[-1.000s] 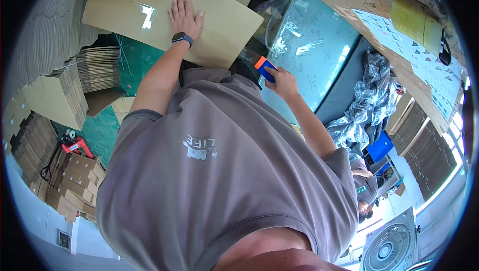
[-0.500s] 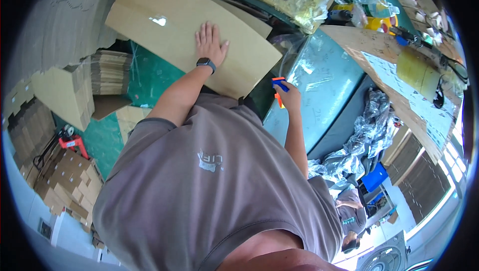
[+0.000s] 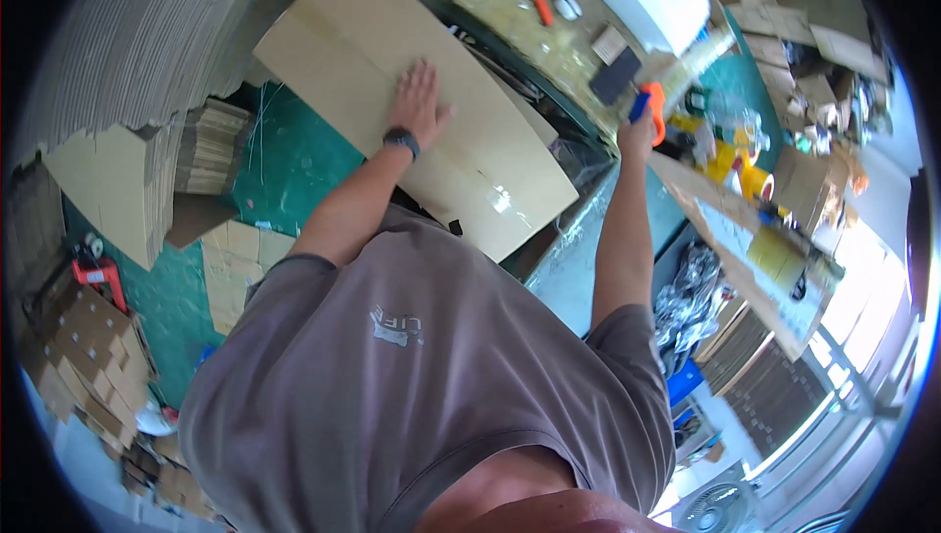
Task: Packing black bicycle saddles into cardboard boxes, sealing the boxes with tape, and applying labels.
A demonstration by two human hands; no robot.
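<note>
Flattened cardboard box (image 3: 412,101) under flat, released left hand (image 3: 420,101), right hand (image 3: 639,129) grip grasping orange-blue tape dispenser (image 3: 649,106), cluttered bench (image 3: 510,3) beyond.

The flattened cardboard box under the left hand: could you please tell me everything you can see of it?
The flattened cardboard box is plain brown corrugated board, long and rectangular, lying flat and slanted across the cluttered workbench. Fold creases cross it, and a glossy strip of clear tape shines near its lower right end. The left hand presses palm-down on its middle. The right hand is off it, holding an orange and blue tool.
</note>
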